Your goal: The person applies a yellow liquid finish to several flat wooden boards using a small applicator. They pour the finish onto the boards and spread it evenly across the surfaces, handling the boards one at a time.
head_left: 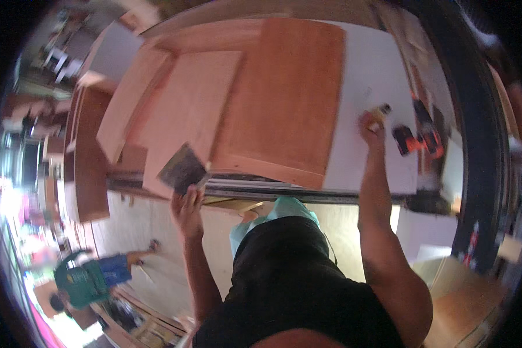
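My left hand (187, 210) is closed on the lower corner of a dark square sheet (183, 168), held up by the front edge of a wooden cabinet frame (151, 55). What the sheet is made of does not show clearly. On the right, my right hand (371, 129) grips a small yellowish object with a dark end (383, 110) over a white panel (348, 127). Its kind is too blurred to tell. Between my hands, a reddish-brown wood panel (284, 95) lies across the cabinet.
A red and black cordless drill (420, 136) lies to the right of my right hand. Beyond it runs a dark beam (475, 145). Another person (93, 278) in a green shirt is at the lower left. Wooden boards (90, 145) stand left of the cabinet.
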`<state>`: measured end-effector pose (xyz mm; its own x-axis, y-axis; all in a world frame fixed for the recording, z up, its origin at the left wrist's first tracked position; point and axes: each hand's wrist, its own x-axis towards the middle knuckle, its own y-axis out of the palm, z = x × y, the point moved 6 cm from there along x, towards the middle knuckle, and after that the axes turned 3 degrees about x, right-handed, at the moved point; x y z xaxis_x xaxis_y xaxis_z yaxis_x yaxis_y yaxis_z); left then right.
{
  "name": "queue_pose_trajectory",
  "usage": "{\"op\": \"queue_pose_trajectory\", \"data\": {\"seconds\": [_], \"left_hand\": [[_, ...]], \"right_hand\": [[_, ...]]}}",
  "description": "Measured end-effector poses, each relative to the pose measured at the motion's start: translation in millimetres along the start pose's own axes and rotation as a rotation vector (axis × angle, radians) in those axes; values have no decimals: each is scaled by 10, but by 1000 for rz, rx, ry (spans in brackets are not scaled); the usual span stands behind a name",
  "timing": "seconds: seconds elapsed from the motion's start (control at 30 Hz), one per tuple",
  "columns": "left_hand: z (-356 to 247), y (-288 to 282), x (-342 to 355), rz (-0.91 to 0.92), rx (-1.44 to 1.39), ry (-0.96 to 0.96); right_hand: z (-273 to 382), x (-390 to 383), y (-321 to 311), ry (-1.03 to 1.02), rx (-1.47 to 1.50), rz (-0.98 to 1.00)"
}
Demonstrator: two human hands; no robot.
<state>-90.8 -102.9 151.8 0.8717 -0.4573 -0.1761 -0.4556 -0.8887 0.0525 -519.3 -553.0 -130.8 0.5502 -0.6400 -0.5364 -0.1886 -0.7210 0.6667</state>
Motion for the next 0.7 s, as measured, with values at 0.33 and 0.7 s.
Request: {"op": "queue_pose_trajectory", "data": {"seconds": [0.33,0.7], "left_hand": [[-292,-521,1565,45,254,208],[80,876,1956,776,365,96]], "right_hand": [[-971,-1774,392,206,-82,350],[-1696,-2763,-88,27,-177,418]]}}
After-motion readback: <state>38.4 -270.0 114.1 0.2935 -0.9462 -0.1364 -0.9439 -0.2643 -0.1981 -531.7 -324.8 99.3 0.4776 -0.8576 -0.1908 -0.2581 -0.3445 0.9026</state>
